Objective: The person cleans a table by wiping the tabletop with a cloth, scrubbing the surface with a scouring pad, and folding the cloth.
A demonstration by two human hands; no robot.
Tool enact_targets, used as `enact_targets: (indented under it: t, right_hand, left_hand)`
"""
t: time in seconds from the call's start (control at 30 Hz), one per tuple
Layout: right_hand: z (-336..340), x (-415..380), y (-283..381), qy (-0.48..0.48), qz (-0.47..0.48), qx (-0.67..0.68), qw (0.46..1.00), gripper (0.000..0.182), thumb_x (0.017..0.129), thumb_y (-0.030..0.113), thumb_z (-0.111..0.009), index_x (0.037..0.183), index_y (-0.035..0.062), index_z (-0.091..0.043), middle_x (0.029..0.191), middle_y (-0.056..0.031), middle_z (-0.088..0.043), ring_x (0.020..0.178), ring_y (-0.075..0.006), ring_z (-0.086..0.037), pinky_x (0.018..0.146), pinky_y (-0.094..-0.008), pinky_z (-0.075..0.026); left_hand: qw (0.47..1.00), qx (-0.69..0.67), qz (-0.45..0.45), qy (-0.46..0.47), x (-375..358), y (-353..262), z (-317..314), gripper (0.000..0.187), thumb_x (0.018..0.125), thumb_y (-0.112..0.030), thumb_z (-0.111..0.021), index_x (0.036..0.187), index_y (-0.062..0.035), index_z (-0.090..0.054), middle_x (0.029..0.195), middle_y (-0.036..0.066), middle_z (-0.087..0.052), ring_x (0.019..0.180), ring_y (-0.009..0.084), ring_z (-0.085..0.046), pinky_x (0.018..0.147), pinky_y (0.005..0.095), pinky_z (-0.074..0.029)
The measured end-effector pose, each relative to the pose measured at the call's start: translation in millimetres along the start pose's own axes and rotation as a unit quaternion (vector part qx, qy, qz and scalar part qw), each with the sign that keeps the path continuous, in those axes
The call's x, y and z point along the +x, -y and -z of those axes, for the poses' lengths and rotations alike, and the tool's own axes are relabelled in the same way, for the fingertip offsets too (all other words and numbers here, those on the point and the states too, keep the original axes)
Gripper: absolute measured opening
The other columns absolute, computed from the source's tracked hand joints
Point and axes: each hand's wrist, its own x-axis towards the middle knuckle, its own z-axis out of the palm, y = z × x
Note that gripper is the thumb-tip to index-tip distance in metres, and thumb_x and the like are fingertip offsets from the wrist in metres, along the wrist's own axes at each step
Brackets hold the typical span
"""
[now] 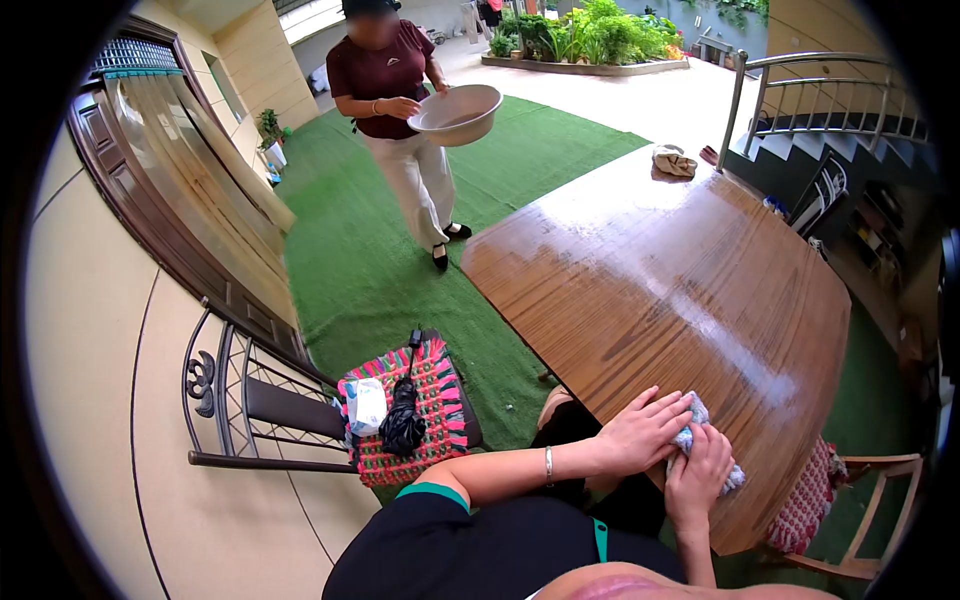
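Note:
Both of my hands are at the near edge of a brown wooden table (640,280), on a folded light-coloured cloth (735,481). My left hand (645,432), with a bracelet at its wrist, lies over the upper part of the cloth, its fingers pressed together. Just below it, my right hand (703,472) has its fingers wrapped over the cloth, which is partly hidden beneath both hands. The tabletop around them looks shiny and wet in streaks.
Across the table a person (385,80) stands holding a large pale basin (456,115). A beige crumpled cloth (674,161) lies at the table's far corner. To the left, a metal chair (290,410) carries a woven mat, a white packet (366,406) and a black plastic bag (403,422).

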Motion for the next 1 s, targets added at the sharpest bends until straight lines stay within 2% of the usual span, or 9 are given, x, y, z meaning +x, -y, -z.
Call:
enact_targets:
  t: [0.4,1.0]
  right_hand:
    - [2.6,2.1,3.8,0.003,0.0,-0.009,1.0,0.043,0.085,0.013,-0.06,0.127,0.0057,-0.056,0.128,-0.0152,-0.054,0.124,-0.0357,-0.047,0.105,-0.0484,-0.034]
    - [10.4,6.4,11.0,0.013,0.005,-0.002,1.0,0.043,0.085,0.011,-0.06,0.127,0.0064,-0.057,0.129,-0.0148,-0.055,0.124,-0.0357,-0.048,0.104,-0.0479,-0.035]
  left_hand:
    - [0.999,0.003,-0.012,-0.037,-0.1,-0.5,0.5,0.063,0.091,-0.027,-0.06,0.147,-0.0044,-0.041,0.154,0.021,-0.04,0.145,0.033,-0.035,0.118,0.0535,-0.024]
    - [0.999,-0.001,-0.011,-0.046,-0.1,-1.6,4.6,0.059,0.092,-0.03,-0.062,0.143,-0.0043,-0.045,0.154,0.019,-0.039,0.143,0.034,-0.036,0.118,0.0536,-0.025]
